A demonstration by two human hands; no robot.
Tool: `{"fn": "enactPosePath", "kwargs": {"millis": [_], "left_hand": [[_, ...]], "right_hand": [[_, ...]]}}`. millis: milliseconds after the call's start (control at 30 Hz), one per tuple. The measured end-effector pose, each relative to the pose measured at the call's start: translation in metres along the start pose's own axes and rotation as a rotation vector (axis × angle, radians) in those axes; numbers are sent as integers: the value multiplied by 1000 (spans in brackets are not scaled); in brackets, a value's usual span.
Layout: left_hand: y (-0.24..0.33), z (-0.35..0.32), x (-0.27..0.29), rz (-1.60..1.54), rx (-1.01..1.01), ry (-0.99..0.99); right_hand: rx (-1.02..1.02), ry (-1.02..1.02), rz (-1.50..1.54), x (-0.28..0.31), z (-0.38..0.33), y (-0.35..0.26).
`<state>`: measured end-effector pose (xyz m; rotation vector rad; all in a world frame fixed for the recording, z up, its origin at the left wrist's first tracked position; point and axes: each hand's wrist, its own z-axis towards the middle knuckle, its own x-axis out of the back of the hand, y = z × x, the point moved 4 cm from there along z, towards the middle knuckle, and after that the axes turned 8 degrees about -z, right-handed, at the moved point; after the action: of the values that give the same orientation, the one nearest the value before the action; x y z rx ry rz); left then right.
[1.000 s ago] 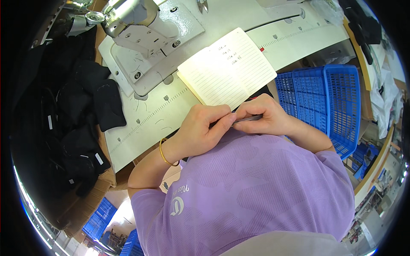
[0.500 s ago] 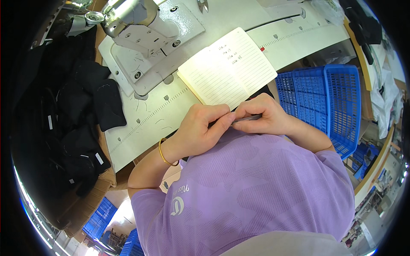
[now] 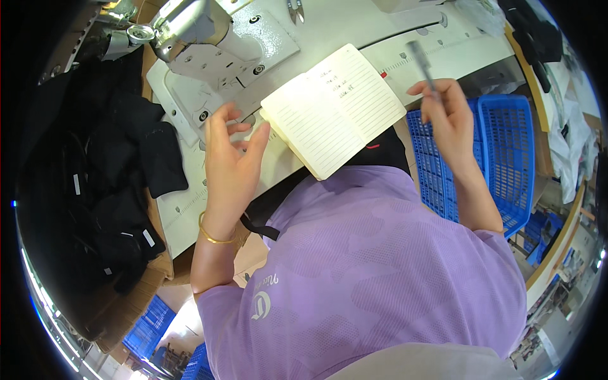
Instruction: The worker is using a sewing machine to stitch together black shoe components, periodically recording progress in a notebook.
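An open notebook [image 3: 335, 120] with lined pages and a few handwritten lines lies at the front edge of the sewing table. Left of it, my left hand [image 3: 231, 155] is raised with fingers apart and holds nothing; its thumb is close to the notebook's left edge. On the far side, my right hand [image 3: 448, 120] grips a dark pen [image 3: 420, 62], blurred by motion, pointing up and away from me. That hand is to the right of the notebook, above a blue basket.
The sewing machine [image 3: 196, 38] stands at the back left, with thread snips [image 3: 296, 11] behind it. Dark fabric pieces [image 3: 161, 152] fill a cardboard box on the left. The blue plastic basket [image 3: 506, 158] stands at the right by the table edge.
My hands, together in front of my chest before, have moved apart. The left went left to the notebook's edge; the right swung up and right with the pen. The notebook shifted slightly.
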<state>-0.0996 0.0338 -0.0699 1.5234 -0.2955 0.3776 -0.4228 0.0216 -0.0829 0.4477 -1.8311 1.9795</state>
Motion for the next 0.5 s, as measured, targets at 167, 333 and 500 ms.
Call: {"fn": "enactPosePath", "kwargs": {"millis": [167,333,500], "left_hand": [[-7,-9,3,-582,368,-41],[-6,-13,-13,-980,513,-44],[17,-14,-55,-720,416,-264]], "right_hand": [[-105,-78,-49,-3,4,9],[-124,-174,14,-8,-4,8],[-282,-318,538,-36,-27,26]]}}
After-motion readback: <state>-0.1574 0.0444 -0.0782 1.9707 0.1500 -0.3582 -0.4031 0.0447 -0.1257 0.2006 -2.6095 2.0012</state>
